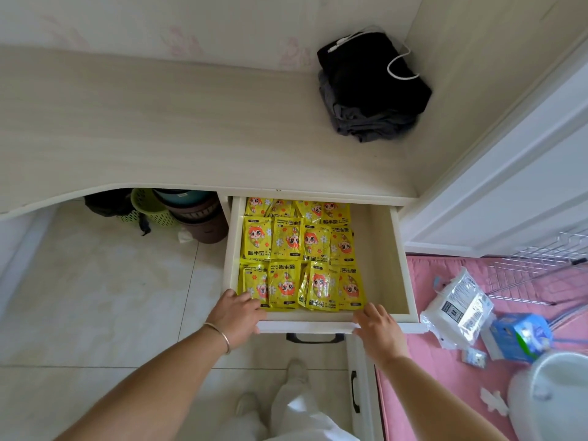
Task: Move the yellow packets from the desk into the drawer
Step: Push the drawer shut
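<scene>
The white drawer (386, 256) under the desk (178, 135) stands pulled out. Several yellow packets (288, 241) with a cartoon figure lie in rows across its left and middle part; the right strip of the drawer floor is bare. My left hand (237, 313) rests on the drawer's front left corner, fingers over the rim and touching the nearest packet. My right hand (377, 326) lies on the front rim further right, fingers spread over the edge. Neither hand holds a packet. No yellow packet shows on the desk top.
A pile of dark folded clothes with a white cord (372, 87) sits at the desk's back right. Baskets and pots (181, 211) stand under the desk. Right of the drawer a pink surface (445, 377) carries a white bag, a blue box and a wire rack.
</scene>
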